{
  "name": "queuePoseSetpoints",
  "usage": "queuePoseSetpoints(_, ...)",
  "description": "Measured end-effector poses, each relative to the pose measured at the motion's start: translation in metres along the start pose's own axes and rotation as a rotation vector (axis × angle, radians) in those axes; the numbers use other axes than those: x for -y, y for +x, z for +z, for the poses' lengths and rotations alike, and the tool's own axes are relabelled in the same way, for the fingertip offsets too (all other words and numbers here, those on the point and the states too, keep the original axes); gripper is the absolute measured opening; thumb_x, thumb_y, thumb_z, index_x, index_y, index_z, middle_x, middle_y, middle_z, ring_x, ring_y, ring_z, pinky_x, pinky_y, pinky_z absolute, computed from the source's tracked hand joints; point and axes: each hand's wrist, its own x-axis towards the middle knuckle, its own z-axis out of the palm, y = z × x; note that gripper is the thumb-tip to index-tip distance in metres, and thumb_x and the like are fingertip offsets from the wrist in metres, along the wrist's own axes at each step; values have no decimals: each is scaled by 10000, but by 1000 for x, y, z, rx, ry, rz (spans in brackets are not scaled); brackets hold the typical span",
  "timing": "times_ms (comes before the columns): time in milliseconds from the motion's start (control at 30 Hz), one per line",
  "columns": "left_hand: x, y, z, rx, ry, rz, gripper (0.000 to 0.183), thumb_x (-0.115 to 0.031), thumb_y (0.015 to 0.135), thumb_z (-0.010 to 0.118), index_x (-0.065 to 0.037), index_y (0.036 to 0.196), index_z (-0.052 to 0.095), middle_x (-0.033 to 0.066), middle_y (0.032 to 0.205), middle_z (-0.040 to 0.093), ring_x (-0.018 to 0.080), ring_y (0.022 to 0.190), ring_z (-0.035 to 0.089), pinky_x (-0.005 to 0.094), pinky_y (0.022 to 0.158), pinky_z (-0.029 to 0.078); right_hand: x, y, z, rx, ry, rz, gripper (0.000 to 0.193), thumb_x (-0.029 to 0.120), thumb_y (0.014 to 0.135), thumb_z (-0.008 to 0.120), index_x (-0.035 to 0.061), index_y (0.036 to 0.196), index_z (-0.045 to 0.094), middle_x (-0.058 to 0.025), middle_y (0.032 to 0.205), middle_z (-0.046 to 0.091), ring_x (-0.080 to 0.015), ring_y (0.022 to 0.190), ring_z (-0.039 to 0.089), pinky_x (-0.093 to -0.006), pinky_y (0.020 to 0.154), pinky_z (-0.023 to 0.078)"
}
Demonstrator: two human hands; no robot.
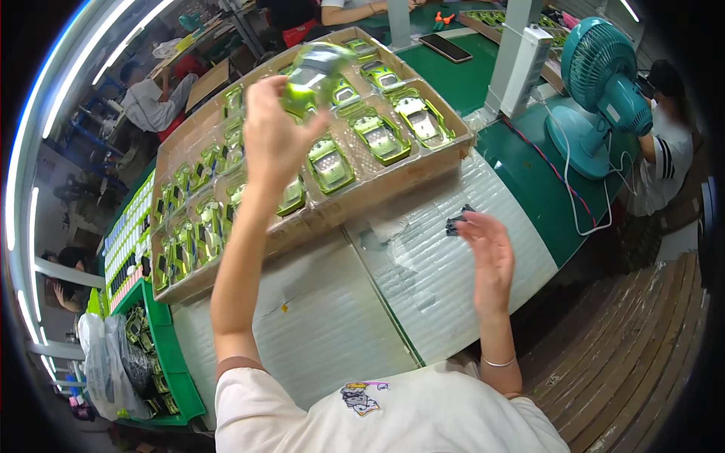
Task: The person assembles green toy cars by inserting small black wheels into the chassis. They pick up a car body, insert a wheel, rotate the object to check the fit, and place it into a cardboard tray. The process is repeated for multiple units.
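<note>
My left hand (276,132) is raised over a large cardboard box (393,181), fingers closed round a lime-green toy car body (313,74) with a dark window area. The car body is somewhat blurred. Beneath it, several similar green car bodies (376,136) lie in the divided compartments of the box. Over a white ribbed foam sheet (423,279), my right hand (489,253) has bent fingers, with a small black plastic part (456,223) at the fingertips. Its exact shape is too small to make out.
A teal fan (600,68) and its white cable stand on the green table right of a metal post (513,60). A phone (445,47) lies beyond the box. A green crate (162,340) with more green parts and plastic bags is at left. Other people sit farther off.
</note>
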Motion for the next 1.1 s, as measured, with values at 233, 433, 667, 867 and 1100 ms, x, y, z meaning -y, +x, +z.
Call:
queuePoseSetpoints(233, -106, -121, 29, 199, -173, 649, 680, -78, 569, 704, -74, 1199, 449, 91, 1139, 502, 257, 987, 504, 340, 791, 405, 0, -26, 26, -30, 397, 102, 628, 220, 854, 567, 12, 1330, 214, -139, 1320, 370, -202, 1230, 340, -350, 1037, 242)
queuePoseSetpoints(433, -121, -122, 47, 389, -768, 352, 388, -35, 666, 666, -54, 1035, 547, 101, 1054, 535, 259, 949, 524, 347, 793, 414, 4, -30, -26, -216, 301, 103, 546, 24, 813, 547, 4, 1285, 274, -157, 1300, 395, -196, 1170, 407, -336, 1005, 294)
queuePoseSetpoints(667, -94, -108, 104, 626, -616, 114, 148, -15, 683, 646, -35, 830, 630, 93, 849, 582, 265, 811, 568, 352, 713, 462, 3, -27, -48, -333, 188, -64, 500, 121, 854, 503, 7, 1298, 302, -125, 1280, 406, -208, 1172, 396, -380, 1018, 280)
queuePoseSetpoints(867, -97, -117, 133, 603, -613, 410, 187, -56, 669, 607, -27, 853, 616, 124, 834, 564, 302, 813, 536, 375, 712, 463, -20, -29, -53, -391, 234, -97, 425, 205, 892, 465, 18, 1263, 374, -77, 1221, 459, -196, 1108, 442, -382, 987, 312)
queuePoseSetpoints(1100, -103, -123, 135, 699, -516, 330, 111, -71, 736, 513, -4, 824, 520, 196, 833, 508, 350, 769, 567, 430, 652, 472, -22, -33, -69, -296, 135, -40, 502, 281, 917, 411, 21, 1328, 287, -90, 1343, 356, -233, 1204, 362, -388, 1033, 263)
